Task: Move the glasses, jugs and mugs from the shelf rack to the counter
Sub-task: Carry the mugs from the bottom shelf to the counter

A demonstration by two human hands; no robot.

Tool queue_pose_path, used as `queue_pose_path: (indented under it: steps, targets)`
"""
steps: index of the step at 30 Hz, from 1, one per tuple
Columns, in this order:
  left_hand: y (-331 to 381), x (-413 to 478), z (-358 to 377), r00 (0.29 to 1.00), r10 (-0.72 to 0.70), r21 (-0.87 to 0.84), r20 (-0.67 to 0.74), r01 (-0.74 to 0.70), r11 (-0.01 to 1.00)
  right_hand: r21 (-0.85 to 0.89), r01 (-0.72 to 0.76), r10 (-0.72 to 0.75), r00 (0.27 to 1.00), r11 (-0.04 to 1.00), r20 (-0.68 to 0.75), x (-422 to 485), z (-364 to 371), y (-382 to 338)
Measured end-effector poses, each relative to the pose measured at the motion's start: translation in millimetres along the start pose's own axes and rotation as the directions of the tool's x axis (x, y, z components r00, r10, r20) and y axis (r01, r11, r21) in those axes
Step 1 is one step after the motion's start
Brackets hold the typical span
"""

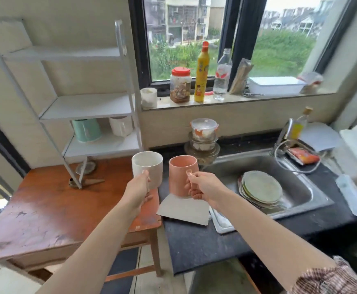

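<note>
My left hand [138, 187] grips the handle of a white mug [147, 166], held upright above the right edge of the wooden table. My right hand [203, 188] grips the handle of a pink mug [182, 174], held upright over the dark counter [194, 242] and a sheet of grey card. On the white shelf rack [101, 145], the lowest shelf holds a mint-green jug [86, 130] and a white mug [120, 126]. The upper shelves are bare.
The rack stands on a worn wooden table [46, 209]. A steel sink [300, 187] with stacked plates [260, 187] lies right of the mugs. Stacked food containers [203, 136] stand behind. Jars and bottles line the window sill [237, 100].
</note>
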State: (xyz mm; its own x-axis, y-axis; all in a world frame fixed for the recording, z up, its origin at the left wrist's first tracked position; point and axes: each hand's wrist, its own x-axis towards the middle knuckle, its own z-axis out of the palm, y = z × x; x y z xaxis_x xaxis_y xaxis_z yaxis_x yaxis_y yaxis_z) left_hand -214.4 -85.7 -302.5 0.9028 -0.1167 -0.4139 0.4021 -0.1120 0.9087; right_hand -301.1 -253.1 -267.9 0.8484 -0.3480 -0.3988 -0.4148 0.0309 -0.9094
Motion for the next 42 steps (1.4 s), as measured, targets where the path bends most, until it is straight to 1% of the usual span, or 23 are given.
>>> queue_pose_path:
  steps: [3,6,10,11,13,16,19,22,25,29,32,35,39,42]
  targets:
    - [-19.6,-35.9,56.3,0.997,-0.039,0.038,0.072,0.036,0.999,0.080,-0.017,0.022,0.998,0.997,-0.060,-34.8,-62.3,28.4]
    - [-39.3,-68.0,117.5,0.986,-0.080,0.040,0.145,0.074,0.996,0.142,-0.024,0.042,0.992,0.990,-0.123,-71.8,-125.2,59.4]
    - [-55.4,-117.1,201.2,0.945,-0.193,0.143,0.265,0.159,0.977,0.194,-0.057,0.108,0.959,0.979,-0.263,-122.1,-206.9,97.4]
    - [-57.9,-129.3,221.7,0.935,-0.208,0.168,0.287,0.164,0.972,0.209,-0.064,0.126,0.947,0.976,-0.295,-134.7,-226.6,104.9]
    - [-62.9,-151.5,260.8,0.923,-0.195,0.217,0.331,0.126,0.968,0.252,-0.059,0.152,0.918,0.966,-0.366,-158.6,-264.8,117.8]
    - [-70.7,-186.1,318.8,0.876,-0.203,0.323,0.437,0.058,0.945,0.318,-0.035,0.193,0.856,0.947,-0.480,-192.2,-317.4,135.9]
    - [-78.2,-219.5,379.8,0.798,-0.245,0.406,0.550,0.001,0.914,0.375,-0.001,0.236,0.779,0.927,-0.581,-222.2,-367.7,156.8]
    - [-90.9,-250.4,442.5,0.712,-0.303,0.442,0.634,-0.012,0.897,0.422,0.011,0.293,0.702,0.907,-0.649,-249.2,-417.4,183.4]
    - [-106.5,-281.7,508.6,0.659,-0.357,0.493,0.662,-0.024,0.870,0.466,0.012,0.353,0.637,0.885,-0.686,-271.0,-472.2,214.4]
    - [-135.9,-320.1,598.3,0.596,-0.416,0.566,0.687,-0.080,0.821,0.513,0.013,0.423,0.548,0.858,-0.722,-294.4,-549.8,256.9]
    - [-161.0,-342.0,664.5,0.524,-0.465,0.603,0.713,-0.121,0.789,0.559,0.003,0.487,0.490,0.829,-0.723,-311.6,-608.9,284.5]
    - [-184.8,-363.5,729.9,0.472,-0.515,0.643,0.716,-0.157,0.750,0.599,-0.015,0.550,0.416,0.800,-0.724,-328.3,-662.8,306.2]
    - [-207.8,-398.5,798.1,0.408,-0.562,0.671,0.719,-0.200,0.713,0.648,0.012,0.610,0.325,0.761,-0.723,-352.5,-718.5,327.5]
    - [-220.2,-422.5,836.2,0.376,-0.583,0.686,0.720,-0.257,0.681,0.678,0.044,0.642,0.280,0.734,-0.713,-370.6,-750.4,339.1]
